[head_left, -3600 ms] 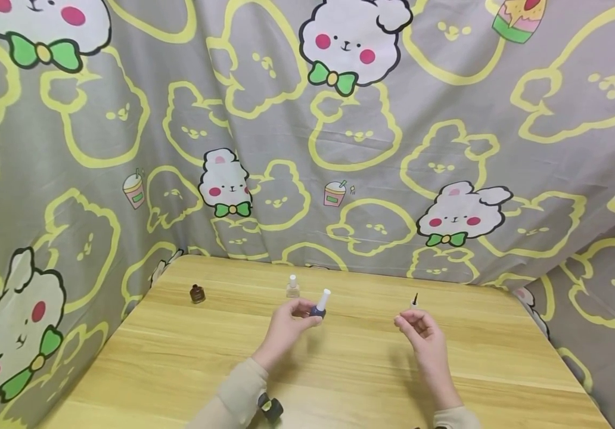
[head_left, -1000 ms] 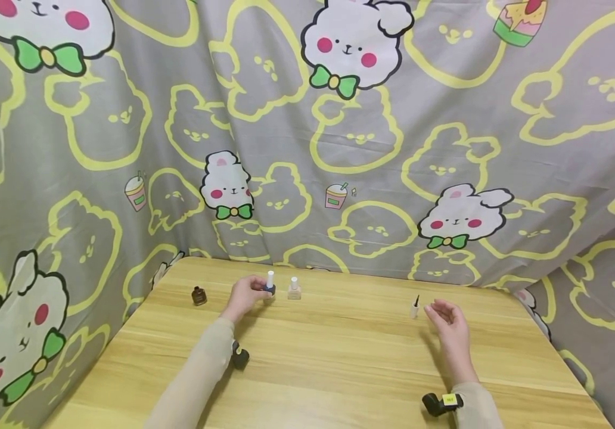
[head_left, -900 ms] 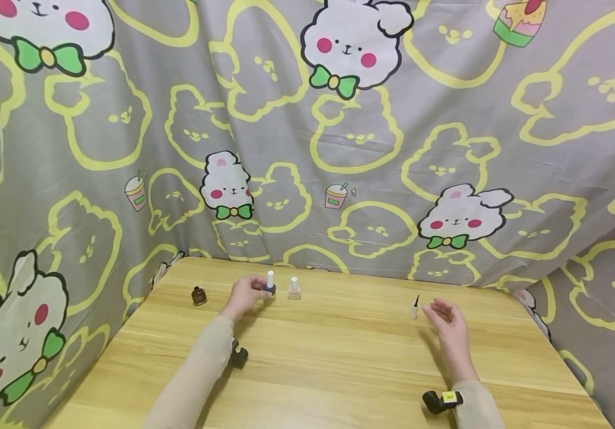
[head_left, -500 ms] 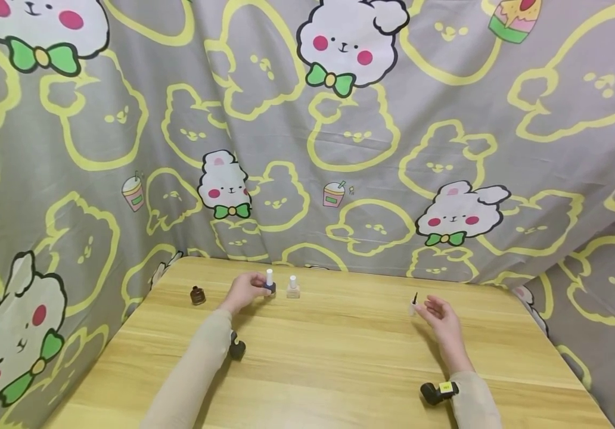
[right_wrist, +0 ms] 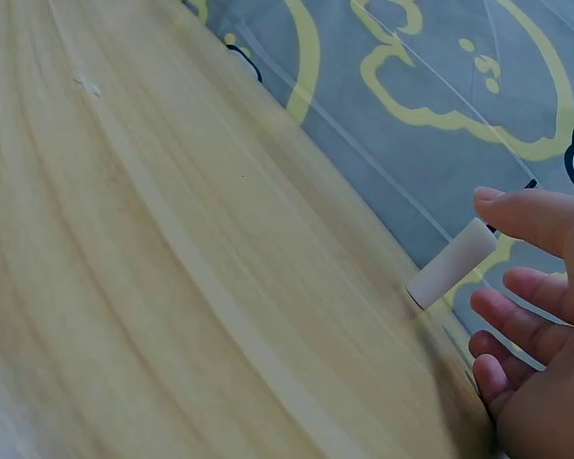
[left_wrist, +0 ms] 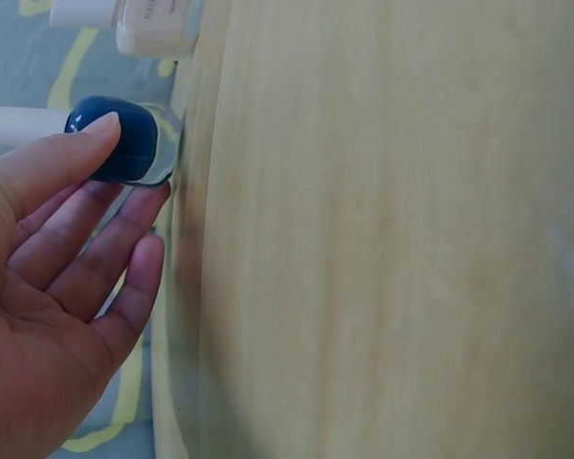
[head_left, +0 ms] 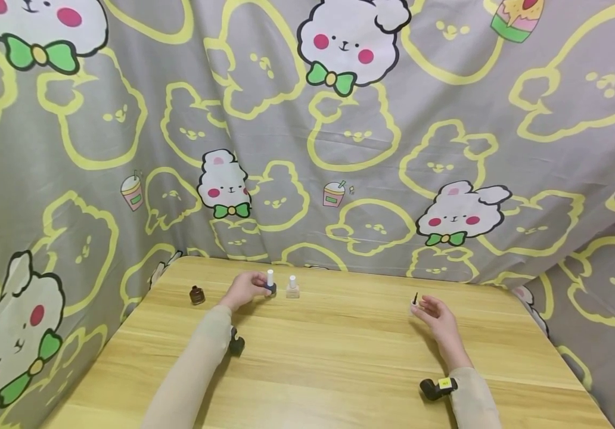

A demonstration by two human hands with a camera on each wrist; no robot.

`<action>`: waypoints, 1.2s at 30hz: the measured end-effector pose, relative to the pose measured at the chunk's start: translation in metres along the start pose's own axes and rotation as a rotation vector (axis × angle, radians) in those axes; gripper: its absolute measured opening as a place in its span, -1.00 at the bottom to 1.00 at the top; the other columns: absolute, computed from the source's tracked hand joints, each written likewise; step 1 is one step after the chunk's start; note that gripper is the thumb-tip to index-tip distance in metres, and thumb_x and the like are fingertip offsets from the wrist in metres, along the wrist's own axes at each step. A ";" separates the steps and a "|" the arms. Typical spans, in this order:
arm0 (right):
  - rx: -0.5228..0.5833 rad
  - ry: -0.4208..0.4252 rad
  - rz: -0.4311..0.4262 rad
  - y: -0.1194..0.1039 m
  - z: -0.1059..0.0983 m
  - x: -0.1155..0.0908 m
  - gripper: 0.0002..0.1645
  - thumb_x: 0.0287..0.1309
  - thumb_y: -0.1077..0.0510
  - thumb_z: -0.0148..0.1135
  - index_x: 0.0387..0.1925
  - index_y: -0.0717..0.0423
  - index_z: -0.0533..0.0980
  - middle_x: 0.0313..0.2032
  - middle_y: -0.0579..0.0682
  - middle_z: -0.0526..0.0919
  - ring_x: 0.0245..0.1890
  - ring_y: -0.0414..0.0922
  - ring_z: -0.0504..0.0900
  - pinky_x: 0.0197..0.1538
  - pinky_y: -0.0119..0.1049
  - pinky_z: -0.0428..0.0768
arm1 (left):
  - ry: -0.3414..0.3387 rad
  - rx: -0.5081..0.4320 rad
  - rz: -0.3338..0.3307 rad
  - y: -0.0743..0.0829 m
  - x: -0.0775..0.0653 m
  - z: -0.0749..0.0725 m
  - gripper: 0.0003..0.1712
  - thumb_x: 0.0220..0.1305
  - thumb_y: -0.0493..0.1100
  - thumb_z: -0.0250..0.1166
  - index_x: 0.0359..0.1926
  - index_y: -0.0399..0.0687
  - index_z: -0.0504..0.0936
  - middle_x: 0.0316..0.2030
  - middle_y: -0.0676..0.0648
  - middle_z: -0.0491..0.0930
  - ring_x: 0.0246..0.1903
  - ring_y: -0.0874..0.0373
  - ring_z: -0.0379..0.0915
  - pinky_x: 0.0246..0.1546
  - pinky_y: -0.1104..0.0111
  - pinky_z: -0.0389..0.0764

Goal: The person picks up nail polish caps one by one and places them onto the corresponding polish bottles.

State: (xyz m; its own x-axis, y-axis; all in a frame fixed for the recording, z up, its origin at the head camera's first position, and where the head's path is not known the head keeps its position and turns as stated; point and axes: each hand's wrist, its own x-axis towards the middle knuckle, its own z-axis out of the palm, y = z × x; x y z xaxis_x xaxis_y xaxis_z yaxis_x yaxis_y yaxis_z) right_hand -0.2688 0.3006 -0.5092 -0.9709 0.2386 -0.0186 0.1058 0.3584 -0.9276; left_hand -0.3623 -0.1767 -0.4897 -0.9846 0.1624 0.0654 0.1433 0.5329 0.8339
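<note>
My left hand (head_left: 247,289) pinches a navy nail polish bottle (left_wrist: 124,143) with a white cap (head_left: 270,276), thumb on its near side and fingers behind. It is upright at the back left of the table. Just right of it stands a pale nail polish bottle (head_left: 292,288), also white-capped. A white nail polish cap (left_wrist: 19,124) tops the navy bottle. At the right, another white cap (right_wrist: 452,263) stands on end with its dark brush (head_left: 415,299) pointing up. My right hand (head_left: 441,322) is beside this cap, thumb near its top and the other fingers spread apart from it.
A capless brown nail polish bottle (head_left: 196,295) stands at the far left of the wooden table (head_left: 329,363). A patterned curtain (head_left: 286,131) hangs behind the table and along both sides. A black wrist camera (head_left: 438,389) sits at each cuff.
My left hand has carried the navy bottle left and back, beside the pale one. The right hand has let go of the brush cap, drawn back, then come close to it again.
</note>
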 end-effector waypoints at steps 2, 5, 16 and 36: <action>-0.006 -0.001 0.000 0.000 0.001 0.001 -0.15 0.23 -0.09 0.27 0.39 0.22 0.19 0.32 0.26 0.37 0.17 -0.10 0.41 0.12 -0.49 0.33 | -0.006 0.006 0.004 0.000 0.001 0.000 -0.68 0.04 -0.31 0.46 -0.15 -0.30 0.64 -0.23 -0.19 0.71 -0.20 0.07 0.62 -0.10 0.28 0.54; -0.013 -0.007 0.006 0.000 0.002 0.002 -0.17 0.23 -0.07 0.28 0.38 0.21 0.21 0.31 0.25 0.38 0.08 -0.23 0.42 0.13 -0.47 0.33 | -0.012 0.013 0.002 0.001 0.003 0.000 -0.68 0.03 -0.31 0.46 -0.15 -0.29 0.64 -0.24 -0.18 0.71 -0.20 0.07 0.62 -0.09 0.26 0.53; -0.034 -0.020 0.005 0.000 0.004 0.003 -0.23 0.24 -0.01 0.29 0.35 0.23 0.24 0.29 0.28 0.40 0.01 -0.31 0.42 0.26 -0.27 0.32 | -0.026 0.018 0.003 0.001 0.004 -0.001 -0.68 0.01 -0.31 0.47 -0.17 -0.27 0.64 -0.25 -0.16 0.72 -0.20 0.10 0.62 -0.08 0.28 0.51; -0.059 -0.035 -0.011 0.000 0.009 0.004 -0.28 0.29 0.03 0.23 0.34 0.28 0.25 0.28 0.32 0.41 0.17 0.01 0.43 0.33 -0.06 0.30 | -0.079 -0.078 0.050 -0.008 0.001 -0.007 -0.64 0.09 -0.33 0.42 -0.05 -0.31 0.62 -0.07 -0.27 0.68 -0.02 -0.10 0.60 0.12 0.06 0.51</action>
State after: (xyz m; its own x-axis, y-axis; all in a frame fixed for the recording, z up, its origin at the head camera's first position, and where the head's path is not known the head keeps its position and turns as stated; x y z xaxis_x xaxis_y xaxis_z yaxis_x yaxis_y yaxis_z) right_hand -0.2746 0.2934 -0.5122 -0.9789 0.2032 -0.0229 0.1071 0.4138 -0.9041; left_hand -0.3649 -0.1863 -0.4922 -0.9650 0.2533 0.0673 0.1807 0.4568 0.8710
